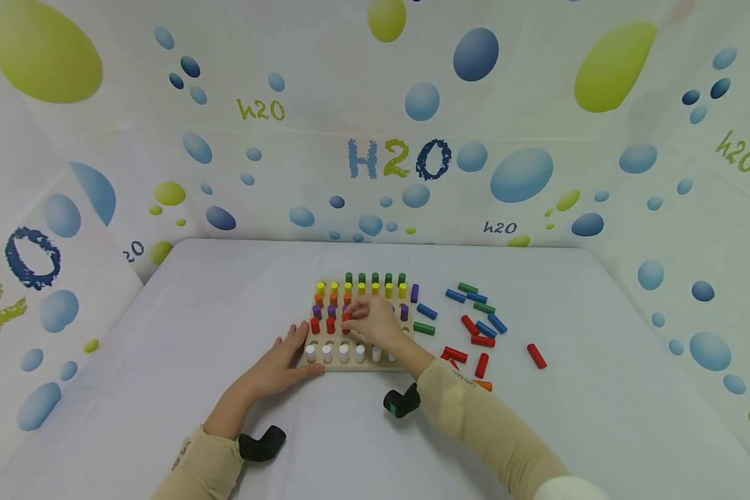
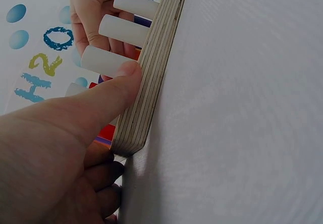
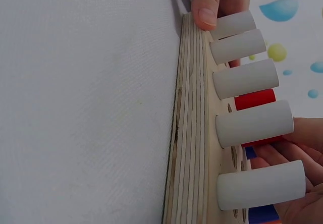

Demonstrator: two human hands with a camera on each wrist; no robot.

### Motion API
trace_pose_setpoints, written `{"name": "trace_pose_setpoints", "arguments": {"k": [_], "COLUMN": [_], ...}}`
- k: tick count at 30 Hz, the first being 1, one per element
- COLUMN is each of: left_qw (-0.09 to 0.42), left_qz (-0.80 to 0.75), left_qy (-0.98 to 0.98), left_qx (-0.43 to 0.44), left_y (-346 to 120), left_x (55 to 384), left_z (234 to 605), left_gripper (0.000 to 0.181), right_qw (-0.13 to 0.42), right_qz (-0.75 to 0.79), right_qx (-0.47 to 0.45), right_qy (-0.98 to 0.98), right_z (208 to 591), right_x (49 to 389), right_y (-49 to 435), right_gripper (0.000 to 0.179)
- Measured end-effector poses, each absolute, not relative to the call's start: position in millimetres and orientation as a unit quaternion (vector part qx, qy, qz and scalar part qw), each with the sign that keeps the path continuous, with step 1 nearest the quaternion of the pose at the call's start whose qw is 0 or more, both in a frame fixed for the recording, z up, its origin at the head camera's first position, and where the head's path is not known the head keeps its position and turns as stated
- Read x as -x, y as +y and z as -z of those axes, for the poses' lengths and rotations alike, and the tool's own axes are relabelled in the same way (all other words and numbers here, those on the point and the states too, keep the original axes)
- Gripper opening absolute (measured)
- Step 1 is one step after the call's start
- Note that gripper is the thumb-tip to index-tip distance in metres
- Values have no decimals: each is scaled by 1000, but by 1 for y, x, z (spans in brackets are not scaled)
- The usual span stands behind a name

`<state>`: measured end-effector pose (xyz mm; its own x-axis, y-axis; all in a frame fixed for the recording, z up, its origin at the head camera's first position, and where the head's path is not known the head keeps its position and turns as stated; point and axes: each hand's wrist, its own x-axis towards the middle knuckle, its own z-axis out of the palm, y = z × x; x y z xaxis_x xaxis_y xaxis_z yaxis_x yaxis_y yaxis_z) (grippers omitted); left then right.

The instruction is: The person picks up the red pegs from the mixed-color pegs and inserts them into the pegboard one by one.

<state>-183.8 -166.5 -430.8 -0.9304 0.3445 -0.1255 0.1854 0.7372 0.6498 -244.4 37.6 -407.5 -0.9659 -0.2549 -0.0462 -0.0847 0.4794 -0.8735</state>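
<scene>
A wooden pegboard [image 1: 356, 368] lies on the table, with rows of white, red, purple, orange, yellow and green pegs standing in it. Thumb and fingertips of my right hand [image 1: 378, 323] pinch a red peg [image 1: 346, 325], third from the left in the red row; its lower end is at the board. My left hand [image 1: 278, 367] rests at the near left corner, its thumb [image 2: 113, 90] against the front edge and its other fingers spread along the left side. White pegs [image 3: 252, 125] stand upright in the front row. My right hand hides part of the middle rows.
Loose red pegs [image 1: 482, 364], blue pegs [image 1: 455, 296] and green pegs [image 1: 423, 328] are scattered right of the board. One red peg [image 1: 536, 355] lies farther out. Beside the board's right edge is a purple peg [image 1: 414, 293]. A printed cloth [image 1: 325, 167] hangs behind the table.
</scene>
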Motion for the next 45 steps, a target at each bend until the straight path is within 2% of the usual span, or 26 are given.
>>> {"name": "trace_pose_setpoints", "arguments": {"k": [12,31,38,45], "left_qw": [119,123,122,124], "left_qz": [-341,-340,-340,-342], "left_qy": [921,922,922,920], "left_qx": [-149,-140,-140,-143], "left_y": [-167,-166,-167,-167], "left_x": [182,183,183,184], "left_z": [433,432,432,432], "left_gripper": [92,92,92,93], "right_qw": [101,148,144,129], "right_qz": [489,447,444,437], "right_qx": [116,185,222,220], "right_qy": [858,863,856,862], "right_z": [410,405,399,395], "right_x": [240,244,244,235], "right_y": [40,64,78,93], "right_gripper": [15,50,52,52]}}
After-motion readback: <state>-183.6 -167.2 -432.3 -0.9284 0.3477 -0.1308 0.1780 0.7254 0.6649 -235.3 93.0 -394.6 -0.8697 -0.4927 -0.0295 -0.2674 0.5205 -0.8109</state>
